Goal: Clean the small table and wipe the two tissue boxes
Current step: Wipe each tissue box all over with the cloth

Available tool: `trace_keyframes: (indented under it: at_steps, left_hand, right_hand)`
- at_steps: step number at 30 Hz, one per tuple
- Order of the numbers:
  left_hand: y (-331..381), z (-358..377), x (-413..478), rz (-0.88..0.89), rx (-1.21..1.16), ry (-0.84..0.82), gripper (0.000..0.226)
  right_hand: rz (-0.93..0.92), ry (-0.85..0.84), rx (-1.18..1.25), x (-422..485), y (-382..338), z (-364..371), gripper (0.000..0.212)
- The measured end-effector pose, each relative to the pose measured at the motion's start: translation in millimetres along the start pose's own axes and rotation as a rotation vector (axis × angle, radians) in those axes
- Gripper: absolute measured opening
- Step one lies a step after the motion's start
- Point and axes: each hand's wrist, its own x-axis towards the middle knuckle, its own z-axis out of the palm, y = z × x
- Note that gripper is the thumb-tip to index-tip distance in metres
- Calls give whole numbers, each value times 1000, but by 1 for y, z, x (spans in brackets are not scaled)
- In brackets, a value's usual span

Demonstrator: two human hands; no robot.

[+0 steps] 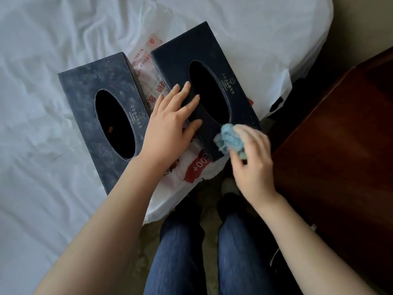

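Covering most of the view, a rumpled white bed sheet (pixel 42 60) carries nearly everything else, and the small table (pixel 340 145), dark reddish wood, stands off its right edge. On the sheet lies a white plastic bag (pixel 195 169) with red print, and the two tissue boxes sit on it side by side, just apart, both dark with a stitched oval opening and pale lettering beside it. The left tissue box (pixel 89 107) looks grey and mottled with dust across its top. The right tissue box (pixel 176 54) is a deeper, cleaner navy and sits slightly farther away. The left hand (pixel 168 122) lies flat on the right tissue box's top, its fingers (pixel 191 101) straight and spread, tips at the left rim of the oval, gripping nothing. The right hand (pixel 253 160), blurred, is curled round a bunched light-blue cloth (pixel 229 139), pinched between thumb and fingers; the wad sticks out past the fingertips and meets the near right corner of the right tissue box.
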Motion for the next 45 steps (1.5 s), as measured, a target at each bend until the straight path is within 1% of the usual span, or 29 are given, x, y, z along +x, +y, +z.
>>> trace_keyframes:
  at_steps: [2, 3, 6, 7, 10, 11, 12, 13, 15, 16, 17, 18, 20, 21, 22, 25, 27, 30, 32, 35, 37, 39, 42, 45]
  left_hand:
    - [1, 0, 0, 9, 4, 4, 48]
    - [2, 0, 0, 7, 4, 8, 48]
    - [1, 0, 0, -5, 0, 4, 48]
    - [1, 0, 0, -4, 4, 3, 48]
    - [-2, 1, -1, -1, 7, 4, 48]
    - [-3, 0, -1, 0, 7, 5, 48]
    - [-3, 0, -1, 2, 4, 5, 48]
    - [-2, 0, 0, 2, 1, 2, 48]
    - [0, 0, 1, -2, -7, -3, 48]
    - [1, 0, 1, -6, -11, -3, 48]
    - [1, 1, 1, -11, -16, -2, 48]
    - [1, 1, 0, -18, -20, 0, 48]
    - [1, 1, 0, -27, -24, 0, 48]
    - [2, 1, 0, -30, -26, -3, 48]
    - [3, 1, 0, -34, -27, -6, 48]
    - [5, 1, 0, -49, -31, -10, 47]
    - [7, 1, 0, -67, -36, -12, 48]
    - [9, -1, 1, -92, -42, -15, 48]
    - [10, -1, 2, -95, -51, -13, 49]
    - [12, 0, 3, -106, -57, -14, 50]
    - [12, 0, 3, -112, -52, -19, 50]
    - [13, -2, 5, -122, -54, -20, 50]
    - [13, -4, 5, -138, -45, -33, 50]
    - [17, -6, 5, -156, -30, -48, 49]
  right_hand:
    - [164, 89, 2, 16, 13, -10, 33]
    - [201, 108, -4, 22, 14, -11, 32]
    - [228, 125, 36, 26, -2, 3, 31]
    - [196, 87, 52, 19, -12, 11, 32]
    - [-22, -128, 79, -12, -35, 23, 33]
    - [-52, -156, 82, -14, -31, 20, 34]
    - [-34, -132, 67, -11, -21, 15, 34]
    - [38, -69, 35, -4, -9, 8, 33]
    - [265, 100, -14, 16, 14, -8, 30]
    - [354, 154, -16, 22, 19, -12, 30]
    - [374, 165, -22, 23, 18, -10, 30]
    - [321, 127, -26, 20, 11, -5, 31]
    - [125, -15, -3, 5, -3, 6, 33]
    - [60, -59, 14, 1, -3, 7, 34]
    - [75, -49, 29, 4, 3, 4, 34]
    - [334, 140, 34, 22, 26, -10, 33]
    - [374, 155, 40, 15, 26, -12, 33]
    - [340, 81, 62, -15, 13, -14, 33]
    - [315, 49, 61, -13, 15, -21, 32]
    - [226, -38, 66, 54, 16, -15, 31]
    - [108, -119, 57, 114, 11, 5, 31]
    - [17, -164, 70, 165, 1, 30, 32]
    - [11, -181, 105, 199, -7, 48, 32]
    - [64, -149, 126, 162, 7, 26, 33]
